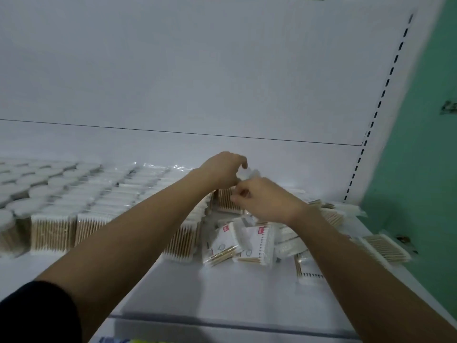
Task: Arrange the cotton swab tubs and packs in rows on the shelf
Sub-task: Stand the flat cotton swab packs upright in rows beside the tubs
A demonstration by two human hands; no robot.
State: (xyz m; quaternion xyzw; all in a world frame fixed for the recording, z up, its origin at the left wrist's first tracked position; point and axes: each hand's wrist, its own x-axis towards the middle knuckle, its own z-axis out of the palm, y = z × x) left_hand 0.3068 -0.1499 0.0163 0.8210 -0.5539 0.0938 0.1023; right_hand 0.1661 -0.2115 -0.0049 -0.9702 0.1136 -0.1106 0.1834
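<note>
— Reaching over the white shelf [222, 288], both hands meet near the back, right where the tidy rows end. See them?

— Yes. The left hand [222, 170] is arched, fingers curled down onto a clear pack [249, 173] held between the two hands; its thumb side points toward the right hand [262, 199].

— And that one?

— Its fingers are bent in and pinching at the same pack's edge, just above an upright pack [227, 200] of wooden-stemmed swabs. The picture is blurred there, so I cannot tell how much of the wrapper each hand has.

— Where does the rest of the stock sit?

— Far left, round tubs [37, 179] with white lids stand in close rows. Beside them, upright packs in rows [99, 201] run from the shelf's front toward the back panel [197, 70], cotton tips up (the wooden stems show along the front row).

— And the right side?

— A loose heap. Two packs with red labels [237, 241] lean against each other under the right forearm, more lie flat behind, and one flat pack [384, 247] lies near the shelf's right edge, well apart from the rows.

— Anything else?

— A green wall [425, 144] past the slotted upright [380, 100], and a dark sleeve [37, 315] on the left arm.
</note>
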